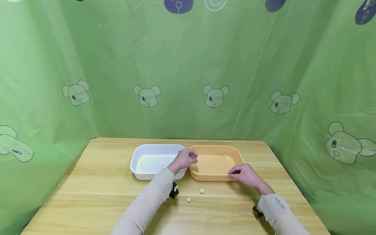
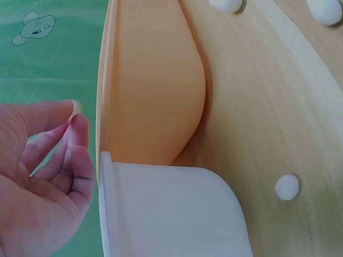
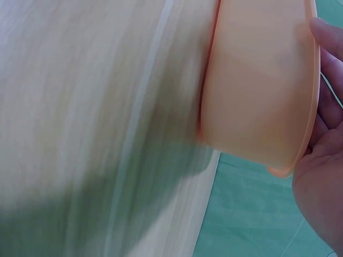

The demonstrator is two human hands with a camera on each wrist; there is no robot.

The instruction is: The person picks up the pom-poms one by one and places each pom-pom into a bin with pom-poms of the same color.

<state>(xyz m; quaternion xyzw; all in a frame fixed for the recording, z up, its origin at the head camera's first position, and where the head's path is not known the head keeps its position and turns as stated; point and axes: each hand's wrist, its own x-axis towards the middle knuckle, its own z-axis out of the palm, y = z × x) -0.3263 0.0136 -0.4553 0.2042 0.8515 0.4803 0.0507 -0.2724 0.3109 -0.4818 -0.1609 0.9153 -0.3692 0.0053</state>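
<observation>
Above the seam between two tubs, my left hand (image 1: 185, 158) pinches a small whitish ball (image 2: 77, 110) between thumb and fingertip, partly covered by them. The hand overlaps the right end of the white tub (image 1: 160, 146) and the left end of the orange tub (image 1: 217, 177). At the orange tub's near right corner, my right hand (image 1: 246, 174) grips the rim, thumb on the outer side and fingers over the edge. Several tiny pale balls (image 1: 141, 164) lie on the white tub's floor.
Two white balls lie on the wooden table in front of the tubs, one nearer the orange tub (image 1: 201, 191) and a smaller ball (image 1: 188, 200) closer to me. A green curtain (image 1: 182, 120) with bear-head prints hangs behind the table (image 1: 88, 202) and along both sides.
</observation>
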